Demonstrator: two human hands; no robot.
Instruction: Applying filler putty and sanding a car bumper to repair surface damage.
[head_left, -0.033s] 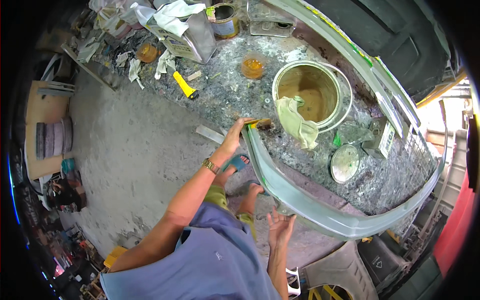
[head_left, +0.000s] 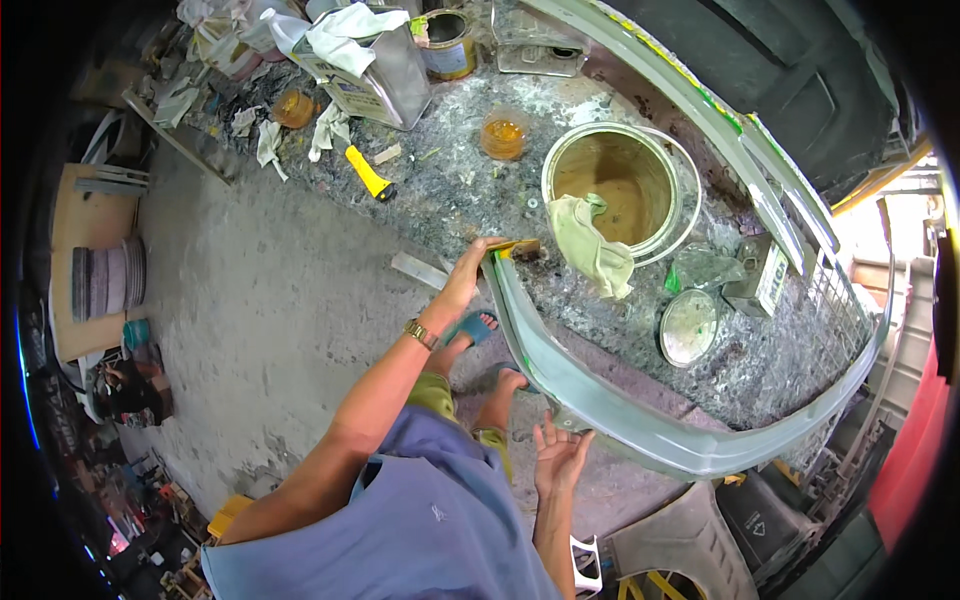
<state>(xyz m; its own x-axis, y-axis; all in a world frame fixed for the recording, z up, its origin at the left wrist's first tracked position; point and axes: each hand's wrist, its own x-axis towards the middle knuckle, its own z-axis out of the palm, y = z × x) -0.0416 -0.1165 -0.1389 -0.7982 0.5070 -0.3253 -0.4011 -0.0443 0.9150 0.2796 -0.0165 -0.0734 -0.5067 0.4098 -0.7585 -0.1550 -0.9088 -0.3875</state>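
Note:
A long curved grey car bumper (head_left: 640,418) sweeps from the middle of the view to the far right, along the near side of the worktable. My left hand (head_left: 466,276), with a gold watch on its wrist, closes round the bumper's left end, next to a yellow and brown patch (head_left: 518,249). Part of its thumb and palm is hidden. Below the bumper, my right hand (head_left: 560,456) is turned palm up with fingers apart. Its fingertips come up to the bumper's lower edge, and nothing lies in the palm.
The stained worktable (head_left: 450,190) carries an open tin bucket (head_left: 655,180) with a cloth (head_left: 590,250) over its rim, a round lid (head_left: 689,328), a yellow-handled tool (head_left: 368,172), an amber cup (head_left: 503,134) and a metal can (head_left: 380,90). A white stool (head_left: 586,565) stands near my right arm.

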